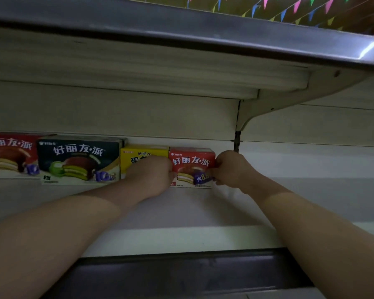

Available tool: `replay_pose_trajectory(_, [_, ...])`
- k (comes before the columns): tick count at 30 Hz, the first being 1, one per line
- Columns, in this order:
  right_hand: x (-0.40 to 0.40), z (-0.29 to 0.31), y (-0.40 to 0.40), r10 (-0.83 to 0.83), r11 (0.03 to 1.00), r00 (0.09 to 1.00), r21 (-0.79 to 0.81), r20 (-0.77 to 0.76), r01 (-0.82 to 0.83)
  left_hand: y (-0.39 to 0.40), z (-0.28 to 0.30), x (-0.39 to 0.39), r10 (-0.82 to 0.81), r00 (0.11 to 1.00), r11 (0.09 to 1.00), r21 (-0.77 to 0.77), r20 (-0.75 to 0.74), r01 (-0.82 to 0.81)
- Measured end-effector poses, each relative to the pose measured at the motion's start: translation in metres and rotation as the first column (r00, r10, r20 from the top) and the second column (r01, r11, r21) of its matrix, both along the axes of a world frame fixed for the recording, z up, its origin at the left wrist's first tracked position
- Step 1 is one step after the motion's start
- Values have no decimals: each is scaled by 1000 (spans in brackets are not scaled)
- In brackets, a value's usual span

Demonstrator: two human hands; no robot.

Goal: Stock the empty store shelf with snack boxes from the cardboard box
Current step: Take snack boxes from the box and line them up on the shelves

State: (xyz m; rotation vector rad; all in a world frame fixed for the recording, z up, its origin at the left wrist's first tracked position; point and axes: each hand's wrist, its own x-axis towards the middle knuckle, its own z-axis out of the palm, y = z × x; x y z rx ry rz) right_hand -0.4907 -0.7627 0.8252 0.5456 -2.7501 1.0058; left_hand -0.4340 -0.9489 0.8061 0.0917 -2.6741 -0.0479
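Overhead: grey metal-edged upper shelf (181, 24) w/ pale underside, running across frame, tilted down to the right. White curved steel support bracket (268, 108) under its right end, fixed to dark slotted upright rail (238, 134) on the white back panel (117, 113). String of small triangular coloured paper flags (289, 7), pink, blue, yellow & green, hanging along ceiling at top right.
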Motion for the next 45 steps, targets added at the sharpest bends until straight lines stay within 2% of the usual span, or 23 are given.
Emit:
replay_pose_trajectory(6, [-3, -7, 1, 91, 981, 987, -183, 130, -66, -11, -3, -7, -9, 1000, 1000, 2, -1, 9])
replay_pose_trajectory(14, [-15, -11, -3, 66, 992, 989, -116, 134, -51, -11, -7, -11, -17, 1000, 999, -33, -5, 17])
replay_pose_trajectory(17, [-14, -9, -1, 15, 1000, 992, -11, 125, -14, -7, 3, 2, -128, 992, 991, -42, -5, 128])
replay_pose_trajectory(20, [-8, -7, 11, -39, 975, 999, 219, 31, 31, 4, 18, 25, -262, 964, 927, -264, 54, 267])
replay_pose_trajectory(22, [1, 3, 22, -66, 921, 995, 379, -68, 87, 6, 27, 38, -278, 952, 850, -429, 127, 305])
replay_pose_trajectory(24, [20, 17, 27, -49, 903, 992, 418, -115, 93, 6, 35, 49, -264, 952, 806, -506, 156, 306])
replay_pose_trajectory(29, [80, 27, -2, 26, 894, 971, 440, -239, 85, 3, 42, 81, -210, 973, 849, -475, 95, 230])
replay_pose_trajectory(34, [135, 20, -61, 125, 899, 971, 437, -205, -24, -23, 29, 122, -78, 995, 916, -389, 58, 95])
replay_pose_trajectory(37, [166, 18, -99, 200, 921, 956, 375, -215, -108, -61, 20, 166, -120, 991, 941, -327, -65, 93])
replay_pose_trajectory(40, [197, 14, -148, 272, 940, 937, 269, -217, -210, -111, 15, 224, -79, 982, 927, -374, -172, 9])
replay_pose_trajectory(45, [276, 16, -241, 418, 900, 885, 223, -205, -374, -208, 16, 354, 191, 979, 876, -437, -77, -205])
